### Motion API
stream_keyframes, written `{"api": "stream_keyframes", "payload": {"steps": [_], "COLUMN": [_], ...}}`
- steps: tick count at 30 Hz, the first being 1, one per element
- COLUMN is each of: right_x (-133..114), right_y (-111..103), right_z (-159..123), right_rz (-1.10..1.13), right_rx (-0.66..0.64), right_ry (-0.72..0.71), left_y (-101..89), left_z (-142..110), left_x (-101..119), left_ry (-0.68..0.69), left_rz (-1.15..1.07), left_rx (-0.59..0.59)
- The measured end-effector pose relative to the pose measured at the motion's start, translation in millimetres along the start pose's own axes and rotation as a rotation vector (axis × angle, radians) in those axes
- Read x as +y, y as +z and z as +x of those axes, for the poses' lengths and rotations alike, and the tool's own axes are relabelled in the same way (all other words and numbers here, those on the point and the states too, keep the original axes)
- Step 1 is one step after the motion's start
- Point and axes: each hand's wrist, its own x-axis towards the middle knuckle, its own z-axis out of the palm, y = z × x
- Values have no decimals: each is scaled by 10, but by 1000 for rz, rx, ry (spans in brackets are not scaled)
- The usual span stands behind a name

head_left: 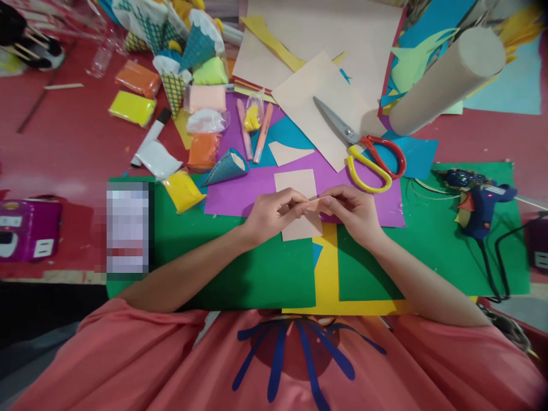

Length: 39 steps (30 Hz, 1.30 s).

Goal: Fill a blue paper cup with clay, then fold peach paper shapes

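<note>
Between my two hands is a small, narrow piece of pale peach paper [315, 203]. My left hand [274, 216] pinches its left end between thumb and fingertips. At its right end my right hand [351, 216] grips it the same way, the fingers curled. Directly below lies a pale pink paper rectangle [295, 181], partly covered by my hands, on a purple sheet [240, 191]. Scissors [353, 137] with one red and one yellow handle rest beyond my right hand. A blue cone with a grid pattern [225, 168] lies beyond my left hand.
Green sheets [265, 274] and a yellow sheet [327, 274] cover the near table. A blue glue gun [482, 208] with a cord stands at right. Clay packs [132, 108] and decorated cones [203, 43] sit at back left. A thick paper tube [445, 80] leans at back right.
</note>
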Motion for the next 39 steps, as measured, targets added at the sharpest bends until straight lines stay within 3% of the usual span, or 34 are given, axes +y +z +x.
{"api": "stream_keyframes", "payload": {"steps": [15, 23, 28, 32, 36, 39], "right_x": [-20, 29, 40, 37, 17, 19], "right_y": [-25, -21, -27, -24, -29, -51], "right_z": [16, 32, 26, 10, 3, 5], "right_rz": [-11, -59, -56, -38, -48, -32], "right_rx": [-29, 52, 82, 14, -41, -29], "right_ry": [-21, -76, -83, -78, -80, -100], "left_y": [-1, 10, -11, -23, -10, -13], "left_z": [19, 33, 49, 100, 146, 162], "left_x": [34, 31, 74, 137, 187, 207], "left_ry": [-66, -156, -105, -67, -126, -206], "left_rz": [-45, -237, -137, -94, -201, -278], "left_rx": [-2, -2, -100, -190, -250, -225]}}
